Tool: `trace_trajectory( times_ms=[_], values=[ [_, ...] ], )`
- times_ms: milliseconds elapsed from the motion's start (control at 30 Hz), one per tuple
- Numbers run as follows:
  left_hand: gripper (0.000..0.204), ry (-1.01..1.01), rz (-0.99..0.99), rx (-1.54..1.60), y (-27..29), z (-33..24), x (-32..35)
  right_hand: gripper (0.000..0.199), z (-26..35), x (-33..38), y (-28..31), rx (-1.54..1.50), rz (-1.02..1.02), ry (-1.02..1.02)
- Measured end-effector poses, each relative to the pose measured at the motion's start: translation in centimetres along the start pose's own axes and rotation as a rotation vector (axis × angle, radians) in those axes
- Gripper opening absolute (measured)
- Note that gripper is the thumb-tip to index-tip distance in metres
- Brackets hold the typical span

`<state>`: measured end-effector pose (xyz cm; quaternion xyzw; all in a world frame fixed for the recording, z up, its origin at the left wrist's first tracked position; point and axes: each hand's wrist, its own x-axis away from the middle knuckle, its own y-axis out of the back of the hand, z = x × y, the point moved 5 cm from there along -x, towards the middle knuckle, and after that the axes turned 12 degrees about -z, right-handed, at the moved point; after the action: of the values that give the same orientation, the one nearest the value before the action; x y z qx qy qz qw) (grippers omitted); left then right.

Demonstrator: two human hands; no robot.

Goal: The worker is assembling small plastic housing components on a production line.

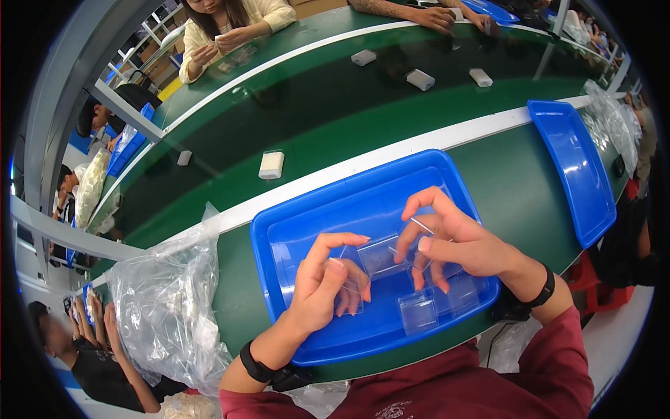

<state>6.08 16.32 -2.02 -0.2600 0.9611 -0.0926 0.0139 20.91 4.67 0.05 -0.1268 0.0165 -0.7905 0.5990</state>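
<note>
A blue tray (380, 343) lies in front of me with several clear plastic pieces in it. Above its left half, my left hand (322, 286) curls its fingers around a clear plastic case part (351, 299), whose outline is faint. On the right, my right hand (453, 241) grips another clear plastic case part (423, 225) between thumb and fingers; its bright edges show. The two hands are apart. Below my right hand, a square clear plastic piece (418, 313) rests on the tray floor.
Beyond a white rail (363, 166), a green conveyor belt (335, 105) carries white cases (271, 165). Crumpled plastic bags (171, 307) lie left of the tray. A second blue tray (578, 174) stands at right. Co-workers' hands (234, 40) work across the belt.
</note>
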Motion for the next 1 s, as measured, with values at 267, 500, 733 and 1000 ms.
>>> trace_trajectory(
  times_ms=[267,500,733,1000],
  values=[
    [0.056,-0.089,0.055,-0.074,-0.3,-0.3,0.5,0.036,-0.2,0.3,-0.9,0.175,0.13,-0.007],
    [0.065,-0.041,-0.042,-0.008,0.4,0.1,0.2,0.039,-0.6,-0.3,0.0,-0.258,-0.029,0.012],
    [0.043,-0.091,0.06,-0.135,-0.2,0.0,0.3,0.043,0.1,0.1,-1.1,0.174,-0.015,0.022],
    [0.037,-0.003,-0.008,-0.117,-0.3,0.4,0.3,0.039,-0.4,-0.2,-0.7,0.168,-0.054,0.053]
  ],
)
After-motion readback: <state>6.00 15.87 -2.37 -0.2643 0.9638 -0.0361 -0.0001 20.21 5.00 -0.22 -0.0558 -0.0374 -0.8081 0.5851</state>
